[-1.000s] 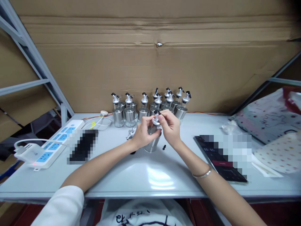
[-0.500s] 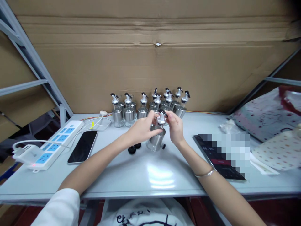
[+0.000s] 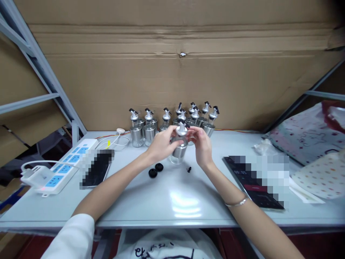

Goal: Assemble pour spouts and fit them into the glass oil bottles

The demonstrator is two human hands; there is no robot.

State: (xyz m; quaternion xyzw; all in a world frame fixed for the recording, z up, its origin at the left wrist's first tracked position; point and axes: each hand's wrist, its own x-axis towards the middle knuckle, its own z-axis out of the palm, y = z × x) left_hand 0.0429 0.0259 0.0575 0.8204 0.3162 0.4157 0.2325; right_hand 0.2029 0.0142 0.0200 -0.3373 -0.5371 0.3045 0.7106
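Note:
An oil dispenser bottle of glass with a steel sleeve stands at the middle of the table, topped by a silver pour spout with a black flip lid. Around its left side, near the shoulder, my left hand is closed, thumb across the front. My right hand is just to the right of the bottle, fingers loosely curved and apart; whether the fingertips touch the glass is hard to see. Two round black caps lie at the left front of the bottle. A small black stopper lies to its right.
Several similar dispenser bottles line the back against a cardboard wall. On the left are a power strip, cables and a phone. A tablet-like device with a timer and patterned bags occupy the right.
My right hand has come off the black spout lid and now sits lower beside the bottle. The bottle has moved slightly away from me, with my left hand still around it.

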